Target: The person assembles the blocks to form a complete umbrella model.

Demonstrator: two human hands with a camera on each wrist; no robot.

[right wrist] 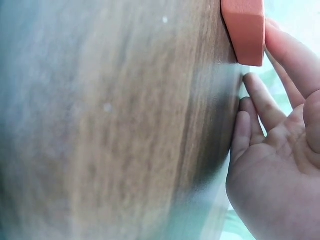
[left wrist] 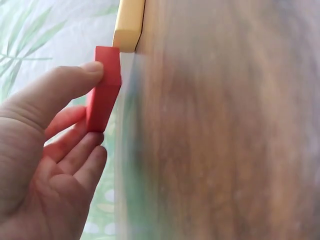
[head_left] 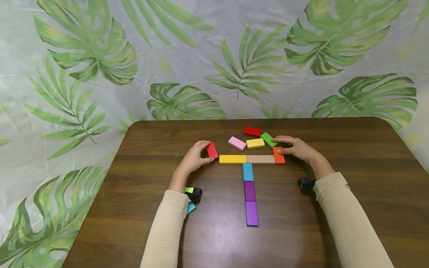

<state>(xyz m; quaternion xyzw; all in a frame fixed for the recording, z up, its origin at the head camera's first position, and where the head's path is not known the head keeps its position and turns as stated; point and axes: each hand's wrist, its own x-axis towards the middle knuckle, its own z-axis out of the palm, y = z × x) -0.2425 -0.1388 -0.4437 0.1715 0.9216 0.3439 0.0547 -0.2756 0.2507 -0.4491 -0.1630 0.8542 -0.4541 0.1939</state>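
My left hand (head_left: 197, 156) pinches a red block (head_left: 212, 150) between thumb and fingers, just left of the row. In the left wrist view the thumb lies on the red block (left wrist: 105, 95), whose end is close to a yellow block (left wrist: 129, 25). Over at the row's right end, the thumb of my right hand (head_left: 298, 148) touches an orange block (head_left: 279, 158); its fingers reach toward a green block (head_left: 268, 139). The right wrist view has the orange block (right wrist: 245, 30) by the thumb, the other fingers loosely extended.
The row holds a yellow block (head_left: 232, 159) and a plain wooden block (head_left: 260, 159). Below it run a blue block (head_left: 248, 172) and two purple blocks. Behind lie pink (head_left: 237, 143), pale yellow (head_left: 255, 143) and dark red (head_left: 253, 131) blocks. A teal block (head_left: 191, 208) sits near the left forearm.
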